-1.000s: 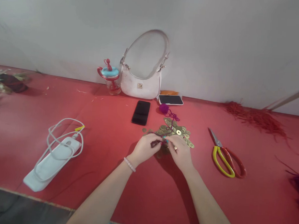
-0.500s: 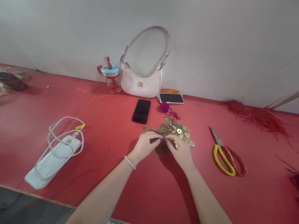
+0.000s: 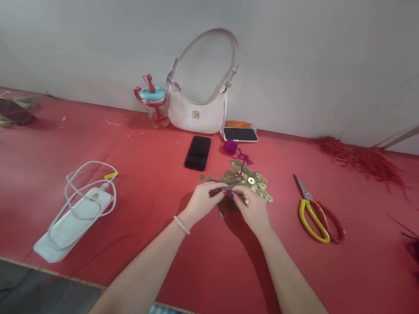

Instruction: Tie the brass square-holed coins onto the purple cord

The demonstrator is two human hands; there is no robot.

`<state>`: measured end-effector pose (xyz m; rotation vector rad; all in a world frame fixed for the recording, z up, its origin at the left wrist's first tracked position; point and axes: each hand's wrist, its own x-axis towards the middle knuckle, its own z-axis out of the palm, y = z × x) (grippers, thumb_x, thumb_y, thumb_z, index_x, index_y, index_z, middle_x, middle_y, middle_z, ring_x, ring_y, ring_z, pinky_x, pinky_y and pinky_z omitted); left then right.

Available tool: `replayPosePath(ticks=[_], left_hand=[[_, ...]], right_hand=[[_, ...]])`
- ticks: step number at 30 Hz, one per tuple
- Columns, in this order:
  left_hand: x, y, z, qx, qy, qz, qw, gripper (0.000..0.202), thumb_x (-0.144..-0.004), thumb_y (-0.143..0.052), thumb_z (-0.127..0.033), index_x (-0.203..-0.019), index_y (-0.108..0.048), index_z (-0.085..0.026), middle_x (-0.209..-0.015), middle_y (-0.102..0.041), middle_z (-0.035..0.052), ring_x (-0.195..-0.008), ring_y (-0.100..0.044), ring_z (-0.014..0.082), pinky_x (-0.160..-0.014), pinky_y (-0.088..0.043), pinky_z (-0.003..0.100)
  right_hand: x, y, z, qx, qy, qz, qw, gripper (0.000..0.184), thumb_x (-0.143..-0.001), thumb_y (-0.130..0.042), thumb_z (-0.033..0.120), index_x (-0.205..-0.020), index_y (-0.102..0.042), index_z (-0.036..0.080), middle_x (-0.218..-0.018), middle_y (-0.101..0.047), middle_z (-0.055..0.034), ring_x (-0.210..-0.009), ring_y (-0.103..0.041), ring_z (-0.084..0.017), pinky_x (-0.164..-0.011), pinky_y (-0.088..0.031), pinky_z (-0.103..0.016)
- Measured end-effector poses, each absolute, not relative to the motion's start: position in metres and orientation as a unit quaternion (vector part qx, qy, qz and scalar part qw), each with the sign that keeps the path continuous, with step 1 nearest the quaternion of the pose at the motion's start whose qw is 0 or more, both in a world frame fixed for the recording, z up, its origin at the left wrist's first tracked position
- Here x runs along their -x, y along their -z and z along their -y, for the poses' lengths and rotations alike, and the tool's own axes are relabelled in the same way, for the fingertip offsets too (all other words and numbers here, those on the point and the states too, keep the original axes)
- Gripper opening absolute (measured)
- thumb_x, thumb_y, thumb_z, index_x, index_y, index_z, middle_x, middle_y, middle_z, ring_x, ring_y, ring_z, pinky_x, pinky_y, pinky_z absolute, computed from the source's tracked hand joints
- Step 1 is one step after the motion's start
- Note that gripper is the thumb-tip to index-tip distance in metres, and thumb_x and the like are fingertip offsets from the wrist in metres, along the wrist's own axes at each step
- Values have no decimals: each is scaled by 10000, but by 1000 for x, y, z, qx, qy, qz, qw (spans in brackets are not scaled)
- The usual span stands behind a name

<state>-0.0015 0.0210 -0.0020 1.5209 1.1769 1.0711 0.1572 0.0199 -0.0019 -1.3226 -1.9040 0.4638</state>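
Observation:
My left hand [image 3: 203, 200], with a pale bead bracelet on its wrist, pinches purple yarn [image 3: 244, 157] at the near side of a pile of brass coins with holes [image 3: 251, 180]. Fingertip to fingertip with it, my right hand [image 3: 252, 209] is closed on the same yarn, and a coin seems to show by its fingers. The strand runs up from my hands over the coins to a small purple yarn ball [image 3: 230, 148]. Just what sits between the fingertips is too small to make out.
Scissors [image 3: 311, 207] with yellow and red handles lie to the right. A black phone [image 3: 198, 153], a white-cased phone [image 3: 240, 134], a white handbag [image 3: 197, 110] and a lidded cup [image 3: 155, 106] stand behind. A white power bank [image 3: 73, 224] with cable lies left; red fibres [image 3: 363, 163] lie back right.
The fingertips have shifted slightly against each other while both hands stay pinched on the yarn. The whole view has moved a little; the things on the table lie as before.

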Motion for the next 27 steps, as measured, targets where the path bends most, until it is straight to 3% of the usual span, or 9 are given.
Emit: replayPosePath(ticks=[13, 18, 27], left_hand=[[1, 1, -20, -605, -431, -477, 470, 208, -744, -543, -170, -914, -662, -163, -859, -684, 60, -792, -629, 169, -708, -523, 286], [1, 2, -20, -608, -423, -477, 473, 209, -748, -538, -173, -916, -661, -154, -893, -681, 69, -820, -628, 173, -733, -519, 290], [0, 4, -21, -604, -429, -472, 477, 217, -731, -548, -163, -915, -657, -126, -903, -676, 89, -790, -633, 166, -740, -515, 290]], right_hand=[[-158, 5, -19, 488, -160, 772, 375, 163, -811, -461, 207, -883, -607, 218, -844, -670, -36, -790, -629, -186, -716, -501, -320], [-157, 4, -19, 504, -170, 757, 379, 115, -793, -478, 199, -831, -587, 204, -778, -657, -29, -706, -628, -175, -643, -507, -293], [-158, 2, -21, 467, -131, 785, 386, 172, -824, -454, 196, -820, -626, 206, -826, -668, -47, -770, -622, -183, -715, -500, -331]])
